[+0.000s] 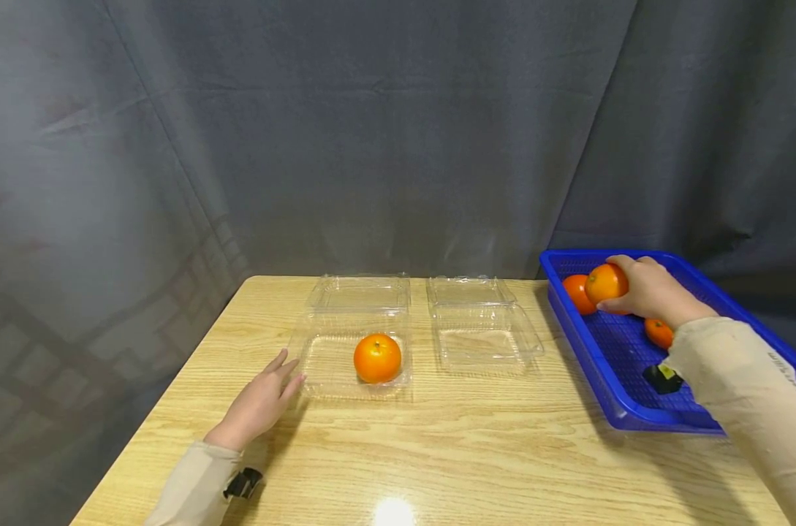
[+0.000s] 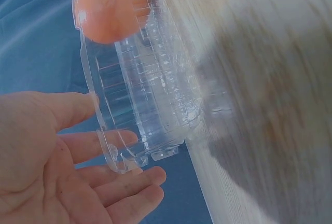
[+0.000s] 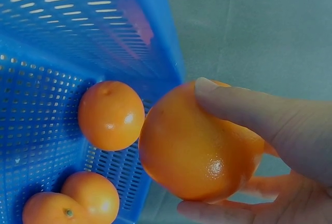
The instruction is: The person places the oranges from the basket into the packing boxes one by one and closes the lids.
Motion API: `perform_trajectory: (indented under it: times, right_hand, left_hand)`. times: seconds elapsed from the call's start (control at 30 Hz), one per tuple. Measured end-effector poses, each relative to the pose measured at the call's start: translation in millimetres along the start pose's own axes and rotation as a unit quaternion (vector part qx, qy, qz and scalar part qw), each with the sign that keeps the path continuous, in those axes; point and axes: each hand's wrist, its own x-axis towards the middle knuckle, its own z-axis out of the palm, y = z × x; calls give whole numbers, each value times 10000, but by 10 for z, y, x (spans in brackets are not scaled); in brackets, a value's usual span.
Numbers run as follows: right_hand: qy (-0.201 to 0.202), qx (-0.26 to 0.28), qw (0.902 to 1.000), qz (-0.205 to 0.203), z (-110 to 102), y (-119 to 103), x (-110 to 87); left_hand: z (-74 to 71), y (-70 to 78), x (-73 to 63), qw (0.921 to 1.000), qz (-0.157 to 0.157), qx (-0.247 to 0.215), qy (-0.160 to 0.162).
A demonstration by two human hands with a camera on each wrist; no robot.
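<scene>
My right hand (image 1: 650, 288) grips an orange (image 1: 607, 283) over the far left part of a blue plastic basket (image 1: 588, 351). In the right wrist view, the thumb lies on one side of that orange (image 3: 197, 146) and the fingers on the other. Fingers spread, my left hand (image 1: 259, 400) is beside the left edge of a clear plastic clamshell box (image 1: 325, 365) with its lid back. Its thumb appears to meet the rim in the left wrist view. Another orange (image 1: 377, 358) sits in the right part of this box.
A smaller clear clamshell box (image 1: 479, 340), lid also back, stands between the first box and the basket. Inside the basket lie more oranges (image 3: 111, 115) and a small orange fruit (image 1: 658, 333). A grey curtain (image 1: 384, 146) hangs behind the wooden table (image 1: 463, 453).
</scene>
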Motion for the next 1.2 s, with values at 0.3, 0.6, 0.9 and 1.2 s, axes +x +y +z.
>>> perform_trajectory:
  times: [0.3, 0.6, 0.9, 1.2]
  right_hand:
    - [171, -121, 9995, -220, -2, -62, -24]
    - [224, -118, 9994, -239, 2, -150, -37]
    - [280, -184, 9989, -340, 6, -252, -42]
    - [267, -124, 9990, -332, 16, -317, -54]
  left_hand:
    - [5, -2, -4, 10000, 37, 22, 26]
    - [3, -1, 1, 9999, 89, 76, 86]
    - [3, 0, 4, 9999, 81, 84, 88]
    - [3, 0, 2, 10000, 43, 53, 40]
